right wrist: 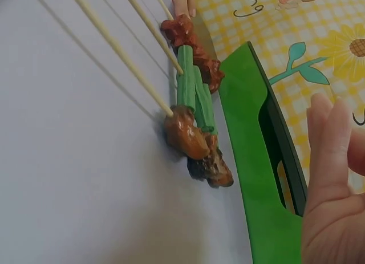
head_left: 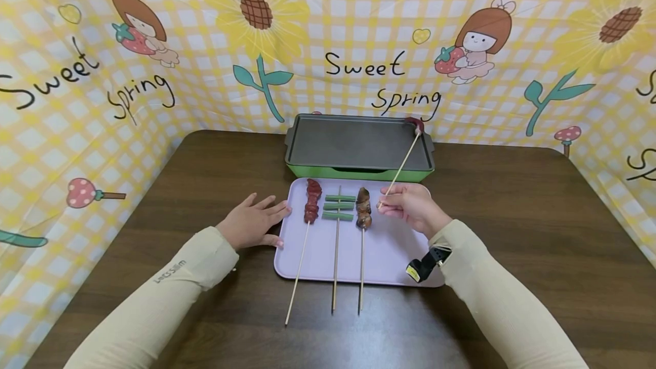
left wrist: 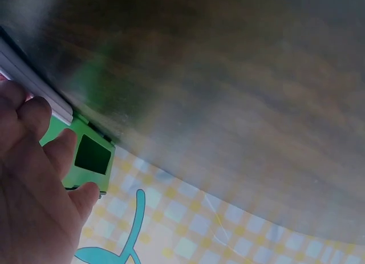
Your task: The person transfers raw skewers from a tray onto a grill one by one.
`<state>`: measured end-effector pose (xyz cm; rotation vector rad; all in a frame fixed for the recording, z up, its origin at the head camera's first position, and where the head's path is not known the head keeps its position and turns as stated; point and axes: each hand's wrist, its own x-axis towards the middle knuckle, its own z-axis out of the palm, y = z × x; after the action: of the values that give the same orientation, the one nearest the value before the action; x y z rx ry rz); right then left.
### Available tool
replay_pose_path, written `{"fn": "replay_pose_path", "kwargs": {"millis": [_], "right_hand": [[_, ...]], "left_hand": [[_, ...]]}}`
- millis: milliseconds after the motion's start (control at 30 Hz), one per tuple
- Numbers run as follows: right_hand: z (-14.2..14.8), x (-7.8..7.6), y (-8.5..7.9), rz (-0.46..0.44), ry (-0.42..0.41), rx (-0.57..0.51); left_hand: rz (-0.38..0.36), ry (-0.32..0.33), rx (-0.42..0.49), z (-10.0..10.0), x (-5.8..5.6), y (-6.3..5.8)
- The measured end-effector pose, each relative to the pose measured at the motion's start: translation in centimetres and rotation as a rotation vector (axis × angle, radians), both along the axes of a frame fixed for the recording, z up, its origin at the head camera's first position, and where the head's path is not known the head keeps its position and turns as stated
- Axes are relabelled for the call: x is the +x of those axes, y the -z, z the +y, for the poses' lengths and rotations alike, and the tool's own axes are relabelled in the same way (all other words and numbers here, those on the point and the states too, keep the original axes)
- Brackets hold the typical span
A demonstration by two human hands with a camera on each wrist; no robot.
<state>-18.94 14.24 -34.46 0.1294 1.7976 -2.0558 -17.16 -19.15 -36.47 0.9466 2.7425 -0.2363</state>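
Observation:
My right hand [head_left: 410,206] pinches the lower end of a wooden skewer [head_left: 403,164] between thumb and fingers. At the skewer's far end, a dark red curved piece of food [head_left: 415,125] is over the back right corner of the grill pan [head_left: 353,141]; whether it touches cannot be told. My left hand [head_left: 253,222], fingers spread, touches the left edge of a lilac tray [head_left: 394,255]. On that tray lie a red meat skewer [head_left: 311,204], a green bean-like skewer [head_left: 339,208] and a browned meat skewer [head_left: 363,209]. The right wrist view shows my right hand [right wrist: 336,184] but not its skewer.
The green grill base [head_left: 359,173] stands right behind the tray on a dark wooden table [head_left: 230,169]. Three skewer sticks overhang the tray's front edge. A yellow checked cloth [head_left: 353,27] hangs behind the table. A black strap device [head_left: 427,265] hangs from my right wrist.

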Motion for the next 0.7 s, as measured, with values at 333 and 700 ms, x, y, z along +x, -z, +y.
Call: {"fn": "replay_pose_path", "kwargs": {"millis": [333, 700], "right_hand": [[-0.29, 0.16, 0.08, 0.001, -0.006, -0.026], [-0.42, 0.21, 0.45, -0.005, -0.033, -0.026]], "left_hand": [[0.007, 0.009, -0.006, -0.04, -0.03, 0.16], [0.007, 0.003, -0.009, -0.04, -0.08, 0.15]]}}
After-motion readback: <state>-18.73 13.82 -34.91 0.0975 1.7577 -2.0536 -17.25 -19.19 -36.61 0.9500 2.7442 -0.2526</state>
